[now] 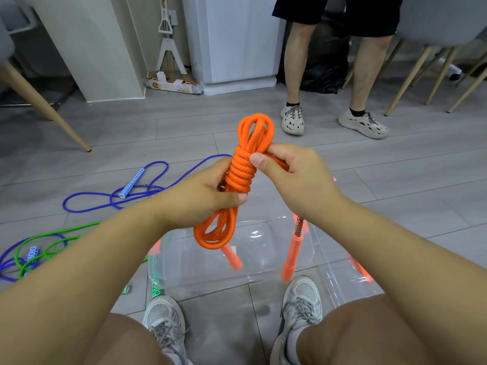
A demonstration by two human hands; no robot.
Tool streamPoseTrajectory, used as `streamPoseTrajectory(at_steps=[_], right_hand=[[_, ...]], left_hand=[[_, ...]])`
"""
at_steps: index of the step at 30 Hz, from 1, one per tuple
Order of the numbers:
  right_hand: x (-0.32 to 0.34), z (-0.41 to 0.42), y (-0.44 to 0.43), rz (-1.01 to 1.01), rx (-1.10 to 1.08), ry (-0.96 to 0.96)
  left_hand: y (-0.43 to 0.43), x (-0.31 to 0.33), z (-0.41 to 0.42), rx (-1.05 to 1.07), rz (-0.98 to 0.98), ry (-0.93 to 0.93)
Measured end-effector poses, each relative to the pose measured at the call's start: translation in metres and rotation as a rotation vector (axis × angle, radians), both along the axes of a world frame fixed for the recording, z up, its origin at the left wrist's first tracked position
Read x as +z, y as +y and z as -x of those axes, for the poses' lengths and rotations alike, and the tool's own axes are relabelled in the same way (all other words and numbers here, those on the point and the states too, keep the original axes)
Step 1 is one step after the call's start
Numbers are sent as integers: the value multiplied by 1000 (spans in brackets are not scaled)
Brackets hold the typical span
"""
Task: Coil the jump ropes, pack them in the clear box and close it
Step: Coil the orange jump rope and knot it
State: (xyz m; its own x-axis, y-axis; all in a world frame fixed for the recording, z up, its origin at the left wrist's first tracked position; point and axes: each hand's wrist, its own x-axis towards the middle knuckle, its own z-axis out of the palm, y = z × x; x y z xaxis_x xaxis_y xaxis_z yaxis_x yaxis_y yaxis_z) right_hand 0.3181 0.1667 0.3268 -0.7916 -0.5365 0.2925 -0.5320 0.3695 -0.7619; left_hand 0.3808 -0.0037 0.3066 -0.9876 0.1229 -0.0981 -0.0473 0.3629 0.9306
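The orange jump rope point(241, 175) is held up in front of the person as a coiled bundle, with several turns wrapped tightly round its middle. The left hand point(200, 196) is clenched round the bundle just below the wraps, and the right hand point(292, 175) pinches the wrapped part from the other side, thumb on the turns. Two orange handles point(291, 255) hang down from the bundle over the clear box point(276, 262), which stands open on the floor point(395, 185). A blue jump rope point(116, 194) and a green jump rope point(52, 242) lie loose on the floor to the left.
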Motion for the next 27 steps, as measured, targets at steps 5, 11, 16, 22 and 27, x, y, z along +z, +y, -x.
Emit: streamPoseTrajectory(at_steps=[5,11,16,22,27], right_hand=[[1,0,0,50,24,13],[2,4,0,77,31,-7],[2,4,2,118,27,-18],[1,7,3,108,-3,-13],[1,13,6,114,-93,-54]], left_hand=[[-4,0,-2,-81,15,-56],[0,-1,0,-75,-19,-9],[8,4,-2,-29,-70,-28],[10,6,-2,-8,-128,-69],[8,9,-4,-61,-255,-112]])
